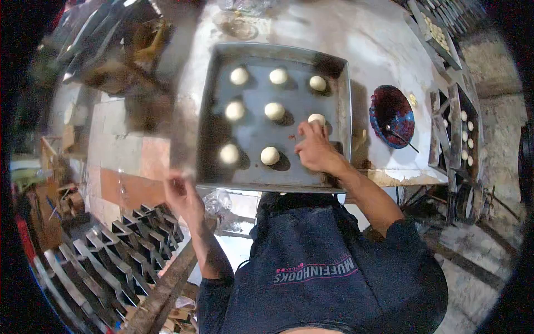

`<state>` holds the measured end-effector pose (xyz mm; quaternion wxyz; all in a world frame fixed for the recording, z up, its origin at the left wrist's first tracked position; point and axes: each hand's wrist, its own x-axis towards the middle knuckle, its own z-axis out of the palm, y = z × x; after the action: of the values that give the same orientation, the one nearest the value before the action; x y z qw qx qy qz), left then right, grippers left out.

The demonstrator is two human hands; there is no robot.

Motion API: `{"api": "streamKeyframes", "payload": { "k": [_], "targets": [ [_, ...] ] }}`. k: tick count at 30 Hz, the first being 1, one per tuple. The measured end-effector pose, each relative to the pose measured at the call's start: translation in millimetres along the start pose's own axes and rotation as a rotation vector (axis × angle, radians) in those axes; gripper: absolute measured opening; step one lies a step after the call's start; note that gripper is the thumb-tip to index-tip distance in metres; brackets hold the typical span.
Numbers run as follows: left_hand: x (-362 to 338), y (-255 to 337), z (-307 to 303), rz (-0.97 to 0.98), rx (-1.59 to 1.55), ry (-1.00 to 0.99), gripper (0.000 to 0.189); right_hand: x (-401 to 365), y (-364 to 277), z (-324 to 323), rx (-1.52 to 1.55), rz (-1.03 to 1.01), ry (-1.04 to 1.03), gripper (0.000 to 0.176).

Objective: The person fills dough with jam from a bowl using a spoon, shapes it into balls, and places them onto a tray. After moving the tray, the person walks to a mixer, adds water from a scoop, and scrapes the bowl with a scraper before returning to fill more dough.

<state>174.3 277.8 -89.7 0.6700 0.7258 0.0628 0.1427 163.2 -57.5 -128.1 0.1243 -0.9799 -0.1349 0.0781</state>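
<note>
A dark metal baking tray (253, 133) holds several pale, round dough balls (274, 111) spaced out in rows. My right hand (320, 153) reaches in over its right side with curled fingers. The fingertips overlap the lower edge of a dough ball (316, 118) in the right column. What lies under the palm is hidden. My left hand (183, 195), smeared by motion, is just outside the tray's near left corner, and its finger pose is unclear.
Right of the tray sits a blue bowl (401, 106) with dark red contents and a spoon (397, 135). Farther right, narrow metal pans (457, 125) hold small dough pieces. Folded metal pans (105, 253) are stacked at lower left. The table's front edge (409, 177) runs near my body.
</note>
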Motion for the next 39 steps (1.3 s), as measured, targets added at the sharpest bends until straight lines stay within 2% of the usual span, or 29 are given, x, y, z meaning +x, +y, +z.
{"api": "streamKeyframes", "payload": {
  "k": [2, 3, 5, 6, 7, 8, 9, 10, 13, 14, 15, 16, 17, 18, 19, 20, 21, 23, 25, 26, 27, 29, 31, 32, 35, 36, 37, 38, 39],
  "targets": [
    [19, -14, 8, 0.047, 0.078, -0.079, 0.024, -21, 23, -4, 0.163, -0.069, 0.417, 0.047],
    [30, -19, 11, 0.103, 0.168, -0.13, 0.03, -39, 31, -15, 0.151, -0.056, 0.424, 0.047],
    [52, -17, 16, 0.106, 0.3, -0.25, 0.039, -78, 29, -39, 0.338, 0.415, 0.522, 0.054],
    [63, -14, 26, 0.125, 0.463, -0.339, 0.038, -84, 27, -38, 0.333, 0.415, 0.546, 0.054],
    [74, -9, 36, 0.152, 0.626, -0.426, 0.037, -90, 29, -33, 0.513, 0.626, 0.443, 0.063],
    [96, -65, 28, 0.105, 0.632, -0.551, 0.039, -96, 30, -23, 0.701, 0.833, 0.335, 0.073],
    [101, -69, 35, 0.267, 0.675, -0.571, 0.038, -98, 40, 8, 0.581, 0.569, 0.468, 0.086],
    [109, -93, 36, 0.234, 0.676, -0.569, 0.032, -95, 38, 15, 0.531, 0.532, 0.49, 0.084],
    [110, -60, 42, 0.276, 0.585, -0.536, 0.014, -85, 39, 26, 0.626, 0.456, 0.618, 0.08],
    [105, -62, 43, 0.538, 0.515, -0.427, 0.011, -84, 41, 29, 0.76, 0.414, 0.671, 0.079],
    [98, -22, 42, 0.292, 0.647, -0.568, 0.02, -87, 41, 26, 0.767, 0.433, 0.728, 0.079],
    [100, -17, 43, 0.027, 0.505, -0.608, 0.037, -91, 34, 12, 0.827, 0.417, 0.701, 0.077],
    [101, -65, 17, 0.374, 0.578, -0.422, 0.052, -97, 31, -8, 0.88, 0.4, 0.671, 0.076],
    [109, -75, 6, 0.298, 0.567, -0.436, 0.051, -106, 28, -34, 0.861, 0.452, 0.658, 0.076],
    [111, -56, 5, 0.23, 0.366, -0.62, 0.045, -117, 31, -59, 0.859, 0.475, 0.694, 0.076],
    [100, -26, 23, 0.153, 0.448, -0.522, 0.037, -131, 38, -82, 0.85, 0.484, 0.631, 0.077],
    [86, 22, 46, 0.35, 0.285, -0.691, 0.033, -145, 51, -101, 0.847, 0.492, 0.565, 0.078],
    [70, 39, 79, 0.019, -0.009, -0.467, 0.033, -176, 80, -136, 0.781, 0.402, 0.78, 0.078],
    [18, 130, 162, 0.269, 0.262, -0.562, 0.036, -223, 119, -175, 0.775, 0.371, 0.808, 0.078],
    [2, 160, 194, 0.102, 0.111, -0.562, 0.035, -247, 136, -189, 0.768, 0.388, 0.817, 0.078],
    [-10, 165, 220, 0.447, 0.18, -0.72, 0.033, -274, 159, -201, 0.817, 0.389, 0.856, 0.077],
    [-20, 145, 272, 0.424, 0.122, -0.532, 0.035, -330, 204, -224, 0.795, 0.4, 0.884, 0.077],
    [-40, 174, 338, 0.492, 0.283, -0.857, 0.043, -381, 240, -237, 0.803, 0.501, 0.939, 0.077],
    [-56, 174, 381, 0.417, 0.271, -0.782, 0.046, -406, 259, -236, 0.702, 0.505, 1.028, 0.076],
    [-81, 165, 498, 0.251, 0.081, -0.979, 0.04, -470, 297, -236, 0.644, 0.671, 1.137, 0.073],
    [-101, 174, 533, 0.427, 0.083, -1.011, 0.038, -489, 309, -236, 0.613, 0.697, 1.199, 0.07],
    [-112, 168, 571, 0.362, -0.002, -1.012, 0.037, -507, 321, -234, 0.593, 0.732, 1.241, 0.07],
    [-104, 165, 609, 0.451, 0.03, -1.229, 0.036, -523, 330, -234, 0.53, 0.791, 1.266, 0.07],
    [-130, 177, 640, 0.742, 0.089, -1.099, 0.036, -537, 338, -235, 0.465, 0.844, 1.283, 0.07]
  ]
}}
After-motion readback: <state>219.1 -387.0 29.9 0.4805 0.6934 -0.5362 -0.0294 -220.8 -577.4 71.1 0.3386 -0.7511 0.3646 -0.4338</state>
